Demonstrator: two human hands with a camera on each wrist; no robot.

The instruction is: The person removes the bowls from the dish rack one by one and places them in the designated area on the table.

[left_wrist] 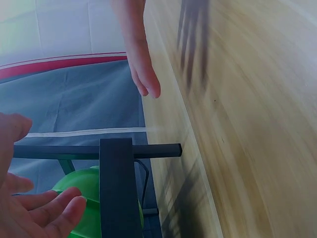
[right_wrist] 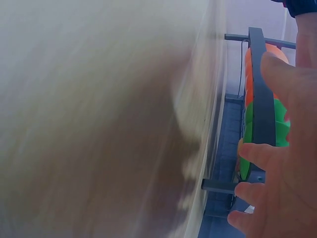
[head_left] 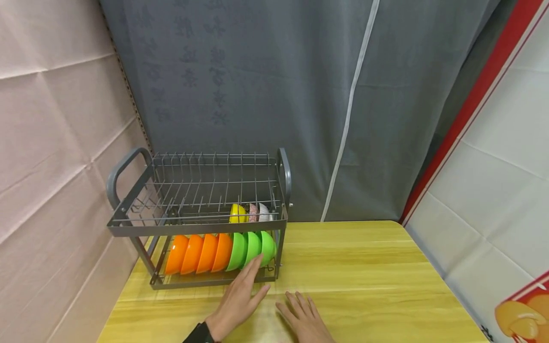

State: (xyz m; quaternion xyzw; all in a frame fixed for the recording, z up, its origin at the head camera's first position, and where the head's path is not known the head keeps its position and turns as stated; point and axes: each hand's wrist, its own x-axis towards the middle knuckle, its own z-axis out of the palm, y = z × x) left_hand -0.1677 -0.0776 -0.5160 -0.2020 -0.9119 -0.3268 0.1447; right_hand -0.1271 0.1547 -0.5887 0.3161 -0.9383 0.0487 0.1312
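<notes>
In the head view, my left hand (head_left: 238, 300) is in front of the lower right part of a grey two-tier dish rack (head_left: 197, 228). Its fingers are extended toward the green bowls (head_left: 253, 245), and whether they touch is hard to tell. Several orange bowls (head_left: 206, 252) stand on edge in a row left of the green ones, on the lower tier. My right hand (head_left: 304, 319) is over the tabletop to the right of the left hand, fingers spread, holding nothing. The right wrist view shows the right hand (right_wrist: 287, 163) with its fingers apart, casting a shadow.
Small yellow (head_left: 238, 213) and pale patterned dishes (head_left: 257, 212) show behind the upper tier's wires; which tier holds them is unclear. The rack stands on the left of a wooden table (head_left: 356, 271). A grey curtain (head_left: 274, 95) hangs behind it, with pale cloth walls at both sides.
</notes>
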